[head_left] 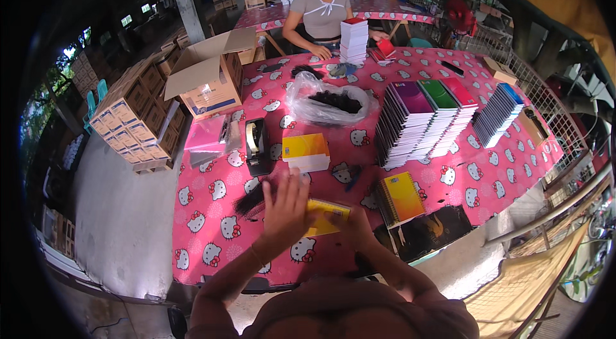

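Observation:
Low over the near part of the table, my right hand [353, 225] grips a small yellow notebook [321, 226] by its right side, thumb on top. My left hand [289, 207] is at the notebook's left edge, fingers stretched out and somewhat blurred; its palm side is hidden. Just left of that hand lies a bunch of black binding coils [250, 201]. Beyond my hands rests a stack of yellow-covered notebooks [305, 146] with white pages. To the right of my right hand is a pile of coil-bound yellow notebooks [403, 196].
A black tape dispenser [258, 146] stands left of the yellow stack. Clear plastic bag [298, 104] with black coils lies mid-table. Tall stacks of spiral notebooks [410, 124] rise at right. An open carton [215, 82] sits at far left. Across the table, a person [324, 11] handles red-covered pads.

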